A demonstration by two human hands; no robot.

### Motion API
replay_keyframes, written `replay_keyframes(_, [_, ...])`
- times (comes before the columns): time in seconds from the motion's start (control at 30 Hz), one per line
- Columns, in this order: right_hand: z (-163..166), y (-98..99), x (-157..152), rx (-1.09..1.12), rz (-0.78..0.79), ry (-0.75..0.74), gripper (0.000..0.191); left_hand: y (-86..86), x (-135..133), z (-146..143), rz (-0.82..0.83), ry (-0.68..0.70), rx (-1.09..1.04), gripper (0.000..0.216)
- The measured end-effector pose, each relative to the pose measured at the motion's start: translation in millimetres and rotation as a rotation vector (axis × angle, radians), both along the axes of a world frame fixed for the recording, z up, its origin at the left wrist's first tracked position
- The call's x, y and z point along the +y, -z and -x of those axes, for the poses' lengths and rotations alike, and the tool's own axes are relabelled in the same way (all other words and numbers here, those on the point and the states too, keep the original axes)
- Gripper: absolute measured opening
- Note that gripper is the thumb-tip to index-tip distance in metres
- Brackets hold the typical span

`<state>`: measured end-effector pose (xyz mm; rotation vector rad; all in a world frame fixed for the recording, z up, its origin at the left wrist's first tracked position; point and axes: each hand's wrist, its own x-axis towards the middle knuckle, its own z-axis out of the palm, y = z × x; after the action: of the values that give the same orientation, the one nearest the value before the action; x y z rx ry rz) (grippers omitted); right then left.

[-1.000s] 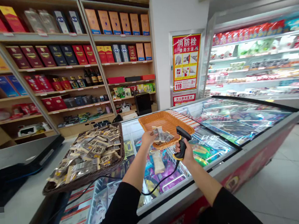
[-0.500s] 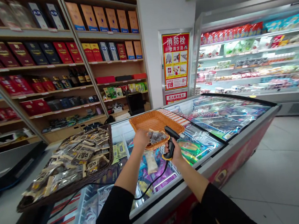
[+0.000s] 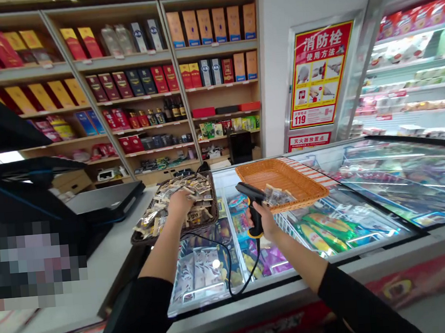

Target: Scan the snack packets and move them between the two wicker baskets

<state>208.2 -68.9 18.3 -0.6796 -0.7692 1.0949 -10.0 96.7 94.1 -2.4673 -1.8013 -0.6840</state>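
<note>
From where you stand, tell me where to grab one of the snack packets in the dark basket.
Pinch a packet by a flat edge sticking up from the heap, coming from above, where the left hand already rests. The packets lie loose and overlapping in the dark basket, so a raised edge probably lifts out singly.

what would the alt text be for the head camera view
A person's left hand reaches into a dark wicker basket of small snack packets while the right hand grips a black corded barcode scanner, beside an orange woven tray on a glass-topped chest freezer.
</note>
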Motion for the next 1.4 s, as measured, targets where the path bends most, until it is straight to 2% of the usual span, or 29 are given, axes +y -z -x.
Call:
replay_keyframes(0.17, [16,25.0,20,0.017,0.062,0.001,0.038,22.9,-12,11,-0.152,-0.144,0.051,0.052])
replay_keyframes(0.27, [13,35.6,21,0.047,0.073,-0.004,0.038,27.5,-16,10,-0.135,-0.146,0.076,0.062])
replay_keyframes(0.37, [10,37.9,19,0.068,0.084,0.005,0.038,28.5,-14,10,-0.127,-0.131,0.066,0.061])
replay_keyframes(0.47, [10,37.3,19,0.053,0.101,0.018,0.036,28.4,-15,13,-0.174,-0.101,-0.084,0.058])
replay_keyframes(0.63, [11,36.8,20,0.033,0.081,0.014,0.035,21.7,-21,9,-0.343,0.025,-0.547,0.054])
replay_keyframes(0.7, [12,35.7,20,0.038,0.077,0.002,0.036,15.8,-20,2,-0.259,0.084,-0.853,0.054])
replay_keyframes(0.73, [12,34.9,19,0.043,0.078,-0.004,0.036,12.3,-18,-3,-0.159,0.112,-1.037,0.053])
replay_keyframes(0.83, [13,32.5,18,0.063,0.08,-0.015,0.037,1.3,-13,-19,0.308,0.243,-1.518,0.048])
replay_keyframes(0.9, [13,31.7,18,0.071,0.077,-0.019,0.037,-4.1,-11,-30,0.583,0.365,-1.663,0.046])
replay_keyframes(0.97, [12,31.9,18,0.07,0.067,-0.019,0.036,-5.5,-9,-43,0.709,0.43,-1.709,0.037])
replay_keyframes(1.1, [11,33.8,18,0.021,0.024,0.008,0.033,5.5,-8,-64,0.743,0.408,-1.722,0.024])
replay_keyframes(1.27, [13,32.6,14,-0.072,-0.042,-0.002,0.034,26.8,-11,-67,0.702,0.432,-1.639,0.03])
replay_keyframes(1.4, [15,29.8,11,-0.08,-0.062,-0.016,0.036,36.5,-17,-64,0.722,0.441,-1.549,0.035])
